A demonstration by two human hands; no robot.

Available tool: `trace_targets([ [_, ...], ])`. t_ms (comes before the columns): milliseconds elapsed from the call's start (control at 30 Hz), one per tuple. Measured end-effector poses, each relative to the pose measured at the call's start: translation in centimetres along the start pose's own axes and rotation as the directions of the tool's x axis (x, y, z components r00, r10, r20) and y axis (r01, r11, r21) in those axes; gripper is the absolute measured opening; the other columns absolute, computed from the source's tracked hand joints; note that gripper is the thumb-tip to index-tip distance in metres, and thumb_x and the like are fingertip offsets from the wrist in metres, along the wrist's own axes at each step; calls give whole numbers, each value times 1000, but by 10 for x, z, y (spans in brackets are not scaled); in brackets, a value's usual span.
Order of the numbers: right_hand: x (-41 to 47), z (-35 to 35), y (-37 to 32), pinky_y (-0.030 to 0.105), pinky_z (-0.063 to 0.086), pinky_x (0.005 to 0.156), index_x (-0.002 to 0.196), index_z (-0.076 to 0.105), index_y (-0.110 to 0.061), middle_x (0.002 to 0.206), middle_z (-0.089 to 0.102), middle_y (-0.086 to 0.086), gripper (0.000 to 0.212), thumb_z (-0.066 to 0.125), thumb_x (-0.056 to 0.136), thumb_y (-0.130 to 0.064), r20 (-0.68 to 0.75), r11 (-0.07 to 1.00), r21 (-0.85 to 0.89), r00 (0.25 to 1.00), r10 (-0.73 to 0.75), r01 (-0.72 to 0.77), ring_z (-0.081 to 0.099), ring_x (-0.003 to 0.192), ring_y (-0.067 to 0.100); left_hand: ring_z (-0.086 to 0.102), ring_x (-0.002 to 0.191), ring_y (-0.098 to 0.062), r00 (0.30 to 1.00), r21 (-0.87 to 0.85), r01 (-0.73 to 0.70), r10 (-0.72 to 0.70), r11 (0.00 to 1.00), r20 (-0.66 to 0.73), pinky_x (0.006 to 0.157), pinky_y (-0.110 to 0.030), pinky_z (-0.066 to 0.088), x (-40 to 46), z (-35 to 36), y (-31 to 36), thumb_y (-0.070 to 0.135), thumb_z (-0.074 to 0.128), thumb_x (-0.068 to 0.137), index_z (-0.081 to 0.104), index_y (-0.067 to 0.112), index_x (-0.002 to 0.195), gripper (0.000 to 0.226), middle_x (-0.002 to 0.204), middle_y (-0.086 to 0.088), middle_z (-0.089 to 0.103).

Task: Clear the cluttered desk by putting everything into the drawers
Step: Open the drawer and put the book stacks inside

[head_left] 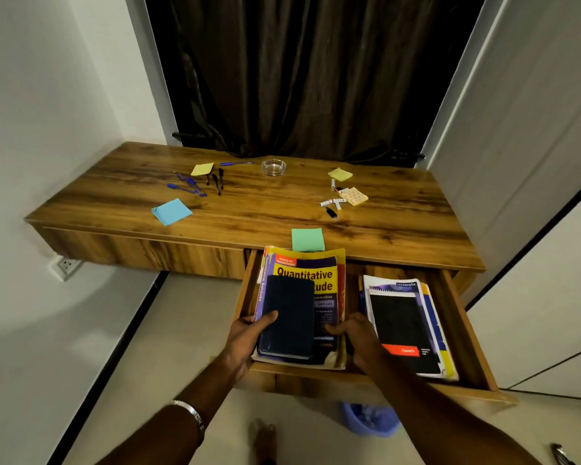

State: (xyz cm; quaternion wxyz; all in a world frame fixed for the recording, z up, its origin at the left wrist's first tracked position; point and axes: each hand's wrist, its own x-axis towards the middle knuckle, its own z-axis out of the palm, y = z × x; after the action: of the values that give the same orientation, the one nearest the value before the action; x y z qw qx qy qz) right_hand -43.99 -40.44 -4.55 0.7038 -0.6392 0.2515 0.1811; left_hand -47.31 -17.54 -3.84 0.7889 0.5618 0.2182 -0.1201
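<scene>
Left hand (249,333) gripping dark notebook (287,318), thumb curling over cover, lying on yellow book (311,276) in open drawer (468,333). Right hand (358,333) gripping yellow book's near right edge. Pens (190,186) lying far left on table (249,203).

Both forearms are bare, with no sleeves in view. A silver metal bangle (191,412), a flat band with dark letters stamped along its outer face, circles the wrist behind the left hand (245,340). The right hand (359,337) and its wrist carry no jewellery. Below the hands, a bare foot (265,439) shows.
</scene>
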Motion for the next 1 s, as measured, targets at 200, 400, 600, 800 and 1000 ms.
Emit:
trace_targets([
  [200,-3,-1,-4,51,53,90,110,59,-6,106,69,14,56,81,59,-2,15,998,-61,1000,2,-1,66,98,34,71,95,-29,1000,-11,29,-29,1000,5,81,-41,58,-5,4,6,24,78,75,62,6,118,48,105,-14,72],
  [400,-4,-1,7,50,53,89,107,62,-3,102,71,18,47,77,63,3,-3,994,-75,997,75,-75,67,95,36,68,98,-23,999,22,53,-53,998,-3,77,-32,56,-2,1,-3,28,78,73,58,8,126,60,112,-10,70],
  [600,18,1,5,51,52,93,112,63,-6,102,72,15,52,77,63,2,-9,996,-49,997,76,-76,68,97,34,42,132,-30,991,49,132,-130,990,-32,111,-50,24,18,7,7,34,75,77,46,12,137,70,139,-8,52],
  [800,26,17,-4,36,50,68,111,59,-10,102,67,12,36,65,80,7,-20,997,-46,998,54,-54,63,96,28,43,132,-29,989,40,147,-146,988,-27,105,-42,30,34,15,17,23,70,84,47,8,136,59,139,-11,52],
  [1000,47,27,5,41,56,74,114,60,-4,106,67,17,26,60,88,-1,-41,988,-132,996,78,-83,66,94,31,47,129,-25,984,67,177,-174,982,-48,103,-37,32,59,4,7,29,78,73,53,8,129,64,132,-5,57],
])
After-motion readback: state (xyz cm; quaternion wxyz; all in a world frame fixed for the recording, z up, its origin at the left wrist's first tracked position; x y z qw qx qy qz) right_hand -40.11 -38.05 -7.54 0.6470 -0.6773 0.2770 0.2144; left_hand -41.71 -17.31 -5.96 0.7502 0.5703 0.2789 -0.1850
